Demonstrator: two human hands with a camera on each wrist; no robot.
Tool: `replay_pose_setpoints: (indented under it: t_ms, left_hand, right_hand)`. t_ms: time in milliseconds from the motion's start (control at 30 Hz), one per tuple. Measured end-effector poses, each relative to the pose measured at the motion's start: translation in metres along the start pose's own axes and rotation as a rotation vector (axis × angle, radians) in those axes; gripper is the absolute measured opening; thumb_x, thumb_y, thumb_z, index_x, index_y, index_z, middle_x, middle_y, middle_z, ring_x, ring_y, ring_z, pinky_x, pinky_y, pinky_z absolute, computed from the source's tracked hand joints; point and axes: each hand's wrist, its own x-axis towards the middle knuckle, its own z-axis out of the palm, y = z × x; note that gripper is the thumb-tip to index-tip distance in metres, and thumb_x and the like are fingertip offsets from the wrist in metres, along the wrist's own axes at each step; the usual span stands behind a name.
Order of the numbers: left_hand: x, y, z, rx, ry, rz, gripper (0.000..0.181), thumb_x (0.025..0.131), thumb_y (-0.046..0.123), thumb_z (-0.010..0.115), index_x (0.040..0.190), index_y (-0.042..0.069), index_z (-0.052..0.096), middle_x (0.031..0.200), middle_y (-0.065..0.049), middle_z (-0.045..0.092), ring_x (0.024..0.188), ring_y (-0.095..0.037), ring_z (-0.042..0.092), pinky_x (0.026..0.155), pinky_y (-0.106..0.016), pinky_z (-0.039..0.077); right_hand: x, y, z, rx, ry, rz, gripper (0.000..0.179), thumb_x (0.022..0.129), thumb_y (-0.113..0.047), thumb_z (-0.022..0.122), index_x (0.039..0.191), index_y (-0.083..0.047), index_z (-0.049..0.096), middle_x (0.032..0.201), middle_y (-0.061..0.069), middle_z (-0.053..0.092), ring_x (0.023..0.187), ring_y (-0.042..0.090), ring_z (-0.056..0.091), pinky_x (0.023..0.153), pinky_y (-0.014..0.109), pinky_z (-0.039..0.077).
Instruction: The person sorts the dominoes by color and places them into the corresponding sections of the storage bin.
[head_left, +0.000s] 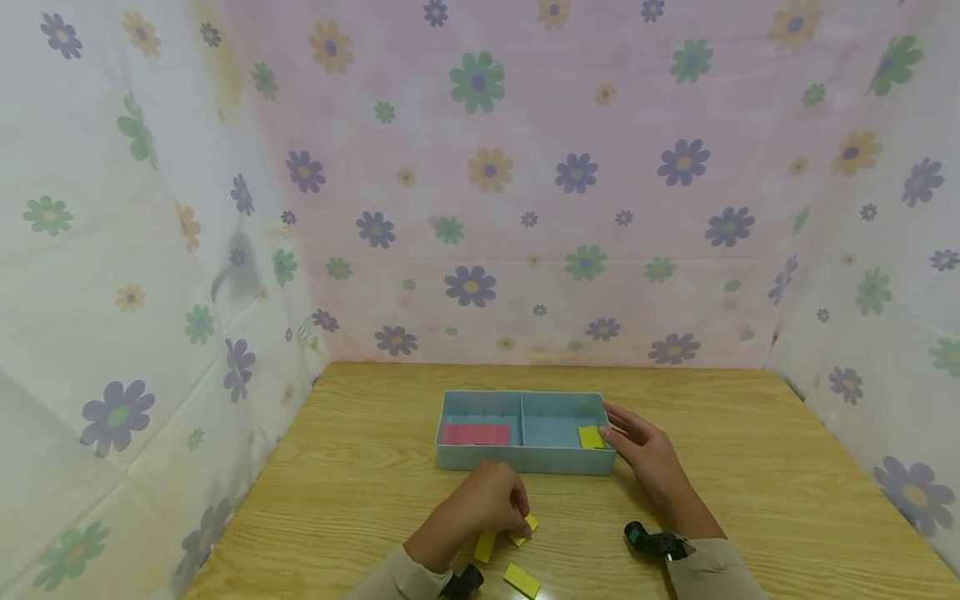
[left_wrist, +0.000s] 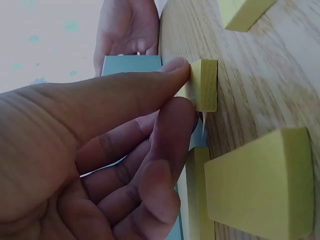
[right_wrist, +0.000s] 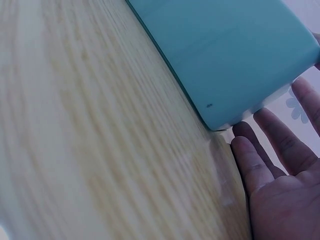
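My left hand (head_left: 491, 500) pinches a small yellow block (left_wrist: 204, 85) between thumb and index finger, low over the wooden table. The other fingers are curled toward the palm. Beside it lie a yellow block (head_left: 485, 547) and, nearer me, another yellow block (head_left: 522, 581). My right hand (head_left: 652, 458) holds the right end of a light blue two-compartment box (head_left: 525, 460). Its thumb lies at the rim, while the fingertips (right_wrist: 245, 145) meet the outer end wall. Pink blocks (head_left: 476, 434) lie in the left compartment, and yellow blocks (head_left: 591, 437) sit in the right one's near right corner.
The wooden table (head_left: 360, 433) extends on both sides of the box. A flower-patterned cloth (head_left: 525, 325) stands behind it and along both sides. Dark wrist devices (head_left: 652, 542) are strapped at both sleeves.
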Motion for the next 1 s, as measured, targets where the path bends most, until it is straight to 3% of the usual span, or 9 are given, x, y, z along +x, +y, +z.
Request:
replay_pose_setpoints:
  t_ms: [167, 467, 733, 1000]
  left_hand:
    - [0.0, 0.003, 0.001, 0.027, 0.005, -0.036, 0.023, 0.071, 0.015, 0.096, 0.069, 0.019, 0.074, 0.065, 0.013, 0.063, 0.061, -0.005, 0.054, 0.055, -0.022, 0.048]
    - [0.0, 0.006, 0.002, 0.108, 0.029, -0.028, 0.022, 0.07, 0.015, 0.096, 0.072, 0.021, 0.076, 0.065, 0.015, 0.06, 0.062, -0.004, 0.052, 0.056, -0.022, 0.046]
    - [-0.001, 0.011, 0.0, 0.088, -0.004, -0.011, 0.017, 0.073, 0.013, 0.095, 0.079, 0.018, 0.08, 0.067, 0.015, 0.062, 0.064, -0.002, 0.053, 0.058, -0.02, 0.047]
    - [-0.002, 0.011, 0.002, 0.11, 0.018, -0.003, 0.02, 0.072, 0.017, 0.096, 0.077, 0.023, 0.078, 0.069, 0.018, 0.063, 0.065, 0.001, 0.054, 0.059, -0.021, 0.047]
  right_hand:
    - [0.0, -0.001, 0.0, 0.01, -0.006, -0.001, 0.067, 0.1, -0.046, 0.067, 0.158, -0.023, 0.044, 0.164, 0.009, 0.041, 0.15, 0.034, 0.04, 0.098, 0.012, 0.049]
    - [0.0, -0.002, 0.0, 0.002, 0.005, 0.011, 0.066, 0.099, -0.046, 0.067, 0.158, -0.024, 0.045, 0.164, 0.008, 0.042, 0.151, 0.032, 0.04, 0.097, 0.011, 0.048]
    - [0.0, -0.001, 0.0, 0.005, 0.003, 0.005, 0.067, 0.099, -0.046, 0.067, 0.158, -0.024, 0.045, 0.164, 0.009, 0.041, 0.151, 0.033, 0.04, 0.098, 0.012, 0.049]
    - [-0.001, -0.001, 0.0, 0.021, -0.005, -0.006, 0.067, 0.1, -0.044, 0.067, 0.158, -0.021, 0.045, 0.164, 0.01, 0.04, 0.151, 0.035, 0.039, 0.097, 0.012, 0.049]
